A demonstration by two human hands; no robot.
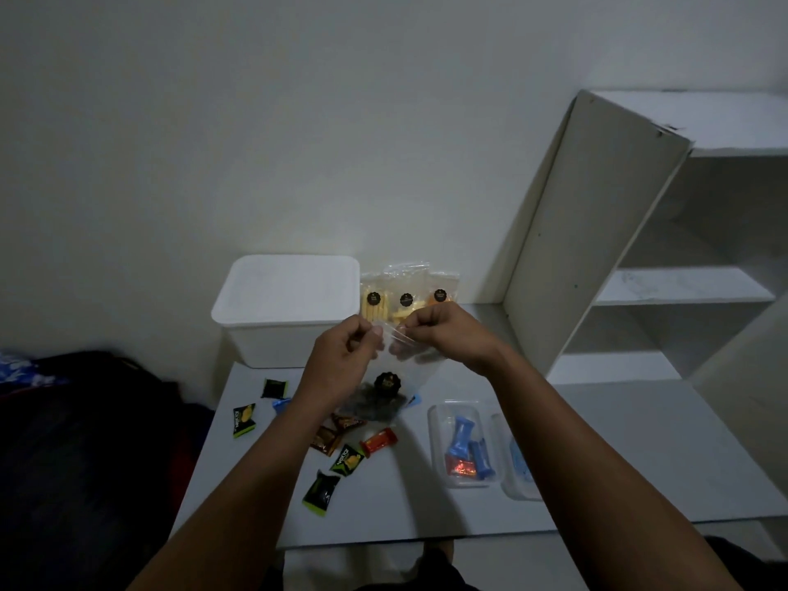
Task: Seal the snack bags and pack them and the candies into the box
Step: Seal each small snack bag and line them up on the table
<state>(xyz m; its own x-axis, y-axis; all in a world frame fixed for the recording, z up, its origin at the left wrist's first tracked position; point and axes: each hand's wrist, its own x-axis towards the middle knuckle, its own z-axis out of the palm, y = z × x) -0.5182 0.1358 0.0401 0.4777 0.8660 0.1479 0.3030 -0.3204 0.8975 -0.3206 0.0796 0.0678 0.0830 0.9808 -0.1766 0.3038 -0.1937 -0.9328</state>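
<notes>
1. Fingers (377, 332) of the left hand (341, 356) and of the right hand (435, 330) pinch the top edge of a clear snack bag (383, 394), one hand at each side of the mouth, thumbs on the near face.
2. That bag hangs in the air above the bench (597, 441), with dark contents sunk to its bottom and a round black label on its front.
3. To seal it well, I judge the 2 lips should be lined up flat first, then pressed together from one end and run along to the other, so no gap is left in the middle.
4. Letting the contents stay low keeps crumbs out of the closure; squeezing spare air out first should help it pack flatter.
5. 3 more snack bags (407, 292) with yellow and orange contents lean against the wall just beside the white box (285, 309), whose lid is on; whether they are sealed I cannot tell.
6. Wrapped candies (345, 458) lie scattered on the bench below the hands, none packed yet.
7. Clips in a clear tray (462, 450) sit near the right forearm, in reach if the closure needs one.
</notes>
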